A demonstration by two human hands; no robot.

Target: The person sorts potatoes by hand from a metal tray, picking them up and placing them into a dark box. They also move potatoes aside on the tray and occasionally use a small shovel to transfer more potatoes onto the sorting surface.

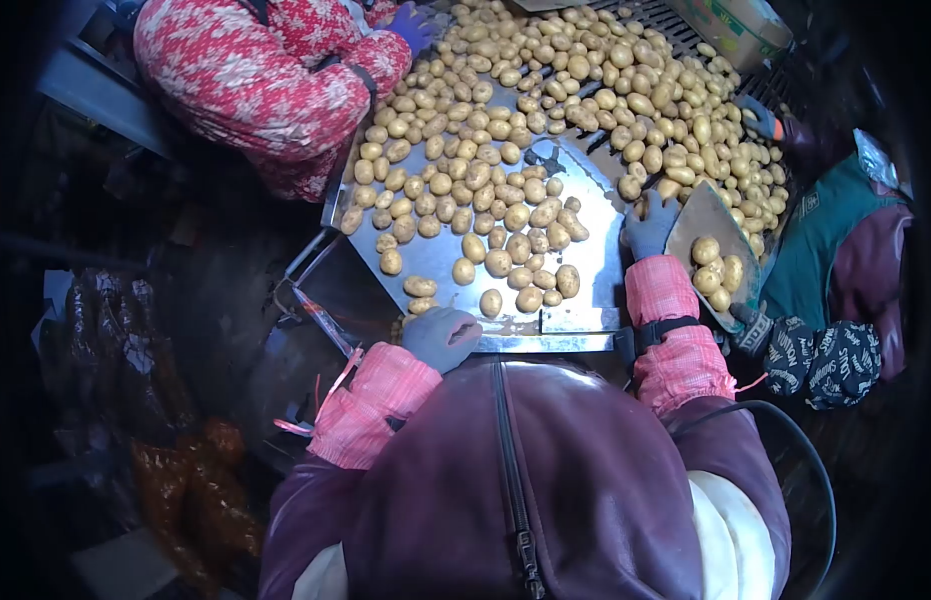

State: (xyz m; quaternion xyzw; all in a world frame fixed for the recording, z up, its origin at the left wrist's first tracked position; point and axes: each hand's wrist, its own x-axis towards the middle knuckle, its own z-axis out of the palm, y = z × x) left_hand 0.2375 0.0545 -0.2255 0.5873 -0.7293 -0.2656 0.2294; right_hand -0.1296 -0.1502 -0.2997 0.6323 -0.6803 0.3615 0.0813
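Note:
Many potatoes (498, 263) lie loose on a metal tabletop (596, 250) in front of me. My left hand (441, 337), in a grey glove with a gap at the back, rests at the front left corner. Potatoes sit right beside it, and its fingers are mostly hidden. My right hand (653, 225), also gloved in grey, reaches to the right side of the table. Its fingers curl round a potato at the edge of the larger heap (676, 130).
On the right, a co-worker's gloved hand (754, 330) is at a scoop-like tray (698, 225) holding several potatoes. Another gloved hand (761, 118) touches the heap. A person in a red patterned sleeve (331, 100) works at upper left. A cardboard box (736, 30) stands at the back.

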